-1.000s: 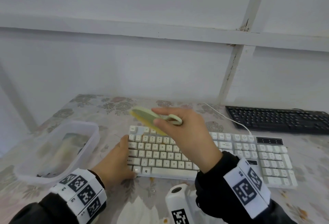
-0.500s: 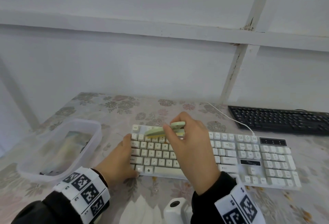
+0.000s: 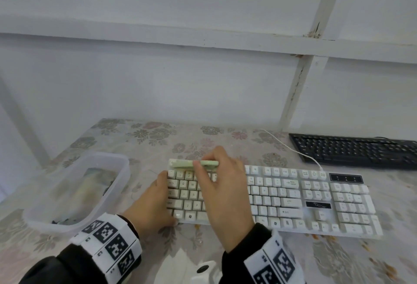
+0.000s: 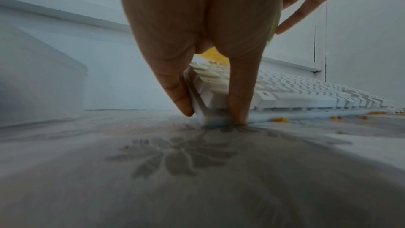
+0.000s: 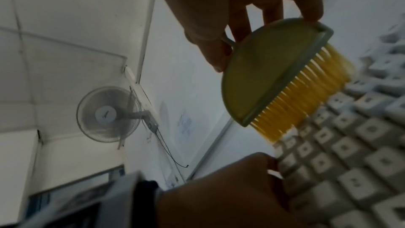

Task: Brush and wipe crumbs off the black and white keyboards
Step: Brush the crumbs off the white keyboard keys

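Two hands on the white keyboard [image 3: 293, 195] in the head view. Right hand [image 3: 225, 193] pinches a pale green brush [image 3: 194, 163] at the top-left key rows and hides the keys under its palm. Left hand [image 3: 153, 202] grips the keyboard's left end. Black keyboard [image 3: 354, 149] sits behind and to the right, cut off by the frame edge, white cable running toward it. Frosted plastic tub [image 3: 76, 189] just left of the hands, contents hard to make out. Floral tablecloth [image 3: 338, 259] has orange crumbs along the keyboard's front edge.

Left wrist view: left-hand fingers [image 4: 175, 91] and thumb clamp the keyboard's corner [image 4: 206, 110]; crumbs [image 4: 281, 119] lie on the cloth beside it.

Right wrist view, dim and blurred: half-round brush body [image 5: 260, 75] with yellow bristles [image 5: 306, 93] touching the keys, held at its back edge by fingertips [image 5: 311, 11]. Wall fan [image 5: 107, 113] behind.
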